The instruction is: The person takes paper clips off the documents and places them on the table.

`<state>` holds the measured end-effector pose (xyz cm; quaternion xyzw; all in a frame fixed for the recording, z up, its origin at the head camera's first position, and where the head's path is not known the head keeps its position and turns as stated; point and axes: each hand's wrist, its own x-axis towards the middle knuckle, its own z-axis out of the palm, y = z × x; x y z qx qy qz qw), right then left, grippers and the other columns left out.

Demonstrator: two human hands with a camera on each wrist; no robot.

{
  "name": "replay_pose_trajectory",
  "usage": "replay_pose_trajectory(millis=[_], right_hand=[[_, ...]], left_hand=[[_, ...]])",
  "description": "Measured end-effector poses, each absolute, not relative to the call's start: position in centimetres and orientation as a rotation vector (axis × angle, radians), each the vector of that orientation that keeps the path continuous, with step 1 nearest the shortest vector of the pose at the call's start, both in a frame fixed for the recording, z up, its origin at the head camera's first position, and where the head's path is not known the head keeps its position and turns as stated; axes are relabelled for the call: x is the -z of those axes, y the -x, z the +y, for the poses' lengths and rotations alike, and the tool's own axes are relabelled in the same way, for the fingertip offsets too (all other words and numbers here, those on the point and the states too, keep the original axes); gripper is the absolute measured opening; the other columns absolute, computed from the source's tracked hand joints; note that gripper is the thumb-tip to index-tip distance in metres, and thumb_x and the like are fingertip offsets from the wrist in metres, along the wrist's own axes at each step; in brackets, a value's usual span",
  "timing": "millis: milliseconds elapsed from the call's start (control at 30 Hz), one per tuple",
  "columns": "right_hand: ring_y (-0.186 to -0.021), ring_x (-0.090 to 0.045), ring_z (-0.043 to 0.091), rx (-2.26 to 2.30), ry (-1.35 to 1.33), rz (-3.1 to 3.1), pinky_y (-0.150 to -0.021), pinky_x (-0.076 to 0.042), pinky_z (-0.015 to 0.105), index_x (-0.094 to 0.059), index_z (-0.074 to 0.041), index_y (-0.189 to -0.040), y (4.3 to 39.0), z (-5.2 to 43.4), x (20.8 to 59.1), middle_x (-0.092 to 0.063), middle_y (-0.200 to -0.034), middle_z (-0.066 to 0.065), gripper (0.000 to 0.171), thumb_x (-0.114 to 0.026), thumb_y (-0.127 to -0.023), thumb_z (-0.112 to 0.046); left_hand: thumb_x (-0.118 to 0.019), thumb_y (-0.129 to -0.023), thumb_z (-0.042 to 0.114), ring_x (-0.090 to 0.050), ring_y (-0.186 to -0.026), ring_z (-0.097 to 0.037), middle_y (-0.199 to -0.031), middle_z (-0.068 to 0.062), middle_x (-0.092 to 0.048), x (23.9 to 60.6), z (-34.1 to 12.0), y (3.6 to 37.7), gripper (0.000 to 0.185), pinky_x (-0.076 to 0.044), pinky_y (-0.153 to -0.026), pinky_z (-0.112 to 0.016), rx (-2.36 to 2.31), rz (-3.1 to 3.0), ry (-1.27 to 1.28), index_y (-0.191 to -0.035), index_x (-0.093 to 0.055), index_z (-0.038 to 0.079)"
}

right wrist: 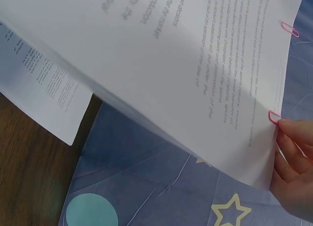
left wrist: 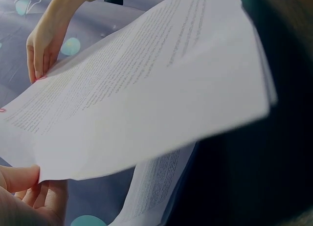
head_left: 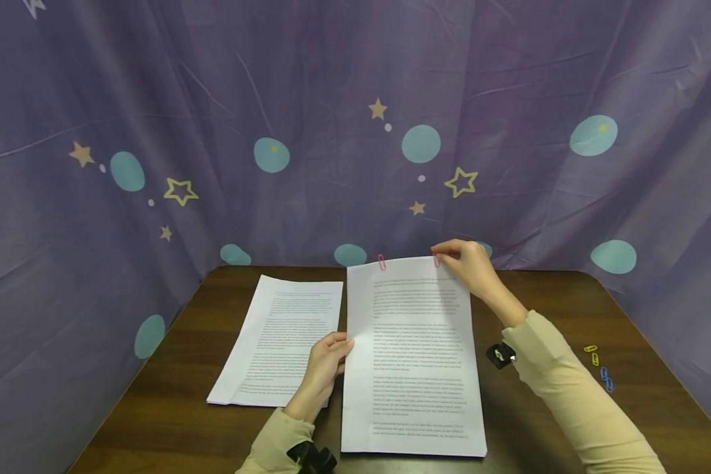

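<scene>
My right hand (head_left: 471,266) pinches the clip (right wrist: 274,117) at the sheaf's (head_left: 411,355) far right corner; my left hand (head_left: 326,362) grips its left edge, long axis running near-to-far.

Both hands have curled, pinching fingers: left hand (head_left: 324,363) near, right hand (head_left: 471,266) stretched forward.

A second stack of printed pages (head_left: 278,342) lay flat on the dark wooden desk (head_left: 545,421). A few loose coloured paper clips (head_left: 600,368) sat near its right edge. Purple star-patterned cloth (head_left: 213,118) hung behind.
</scene>
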<state>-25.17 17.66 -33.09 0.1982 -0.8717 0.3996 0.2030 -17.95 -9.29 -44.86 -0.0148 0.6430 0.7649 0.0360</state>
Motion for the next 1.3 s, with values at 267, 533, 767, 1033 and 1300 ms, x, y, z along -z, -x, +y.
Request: replay_pose_trajectory(millis=[267, 533, 767, 1033, 1300], right_hand=[[-0.08, -0.061, 0.025, -1.109, -0.508, -2.376, -0.068, -0.048, 0.035, -0.068, 0.002, -0.09, 25.3, 17.6, 33.3, -0.066, -0.09, 0.015, 0.012, -0.06, -0.082, -0.001], [-0.079, -0.062, 0.022, -1.17, -0.441, -2.29, -0.065, -0.046, 0.023, -0.069, 0.0, -0.089, 25.3, 17.9, 33.2, -0.067, -0.088, 0.012, 0.012, -0.06, -0.081, -0.001], [-0.071, -0.057, 0.002, -1.314, -0.389, -2.199, -0.058, -0.042, 0.011, -0.068, 0.001, -0.092, 25.0, 18.5, 33.0, -0.066, -0.087, 0.015, 0.015, -0.063, -0.081, -0.007], [-0.068, -0.058, -0.003, -1.448, -0.385, -2.168, -0.061, -0.045, 0.01, -0.065, 0.006, -0.095, 24.7, 19.7, 33.1, -0.065, -0.088, 0.021, 0.019, -0.061, -0.083, -0.007], [-0.068, -0.059, -0.002, -1.464, -0.285, -2.193, -0.062, -0.045, 0.011, -0.065, 0.005, -0.097, 24.2, 21.2, 33.6, -0.067, -0.084, 0.013, 0.022, -0.062, -0.082, -0.01]], left_hand=[[-0.054, -0.085, 0.003, -0.059, -0.064, -0.009, -0.078, -0.001, -0.063, 44.9, -9.3, 18.0, 0.025, -0.048, -0.053, -0.019, -2.328, 1.98, 0.041, -0.104, -0.049, -0.012], [-0.054, -0.085, 0.003, -0.059, -0.063, -0.008, -0.076, 0.0, -0.063, 45.2, -9.3, 18.0, 0.022, -0.047, -0.052, -0.019, -2.327, 1.982, 0.052, -0.102, -0.049, -0.011], [-0.054, -0.085, 0.003, -0.058, -0.063, -0.008, -0.078, -0.001, -0.062, 45.1, -9.4, 18.0, 0.023, -0.047, -0.051, -0.018, -2.327, 1.985, 0.064, -0.103, -0.049, -0.01], [-0.054, -0.085, 0.002, -0.058, -0.063, -0.007, -0.081, -0.002, -0.062, 45.0, -9.7, 18.2, 0.027, -0.048, -0.052, -0.019, -2.336, 2.011, 0.093, -0.107, -0.047, -0.012], [-0.054, -0.085, 0.003, -0.059, -0.064, -0.008, -0.082, -0.002, -0.062, 44.9, -9.7, 18.2, 0.026, -0.048, -0.053, -0.02, -2.352, 2.008, 0.126, -0.106, -0.048, -0.011]])
